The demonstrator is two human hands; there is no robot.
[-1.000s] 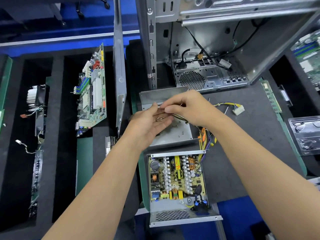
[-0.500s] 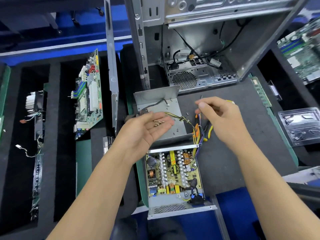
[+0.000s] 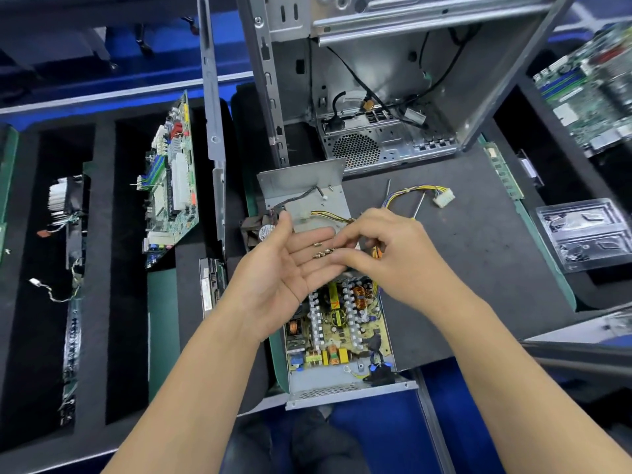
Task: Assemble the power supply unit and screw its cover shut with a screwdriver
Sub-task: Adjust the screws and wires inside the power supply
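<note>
Over left palm (image 3: 287, 268), right hand (image 3: 386, 254) back at screws (image 3: 323, 251)

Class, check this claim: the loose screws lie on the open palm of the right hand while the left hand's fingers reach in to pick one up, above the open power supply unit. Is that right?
The hands are swapped. In the head view the screws lie on the open left hand, and the right hand reaches in to pick one up, above the open power supply unit.

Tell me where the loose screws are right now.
Head view, centre: the screws lie on the open left hand, above the open power supply unit, with the right hand reaching for them.
</note>
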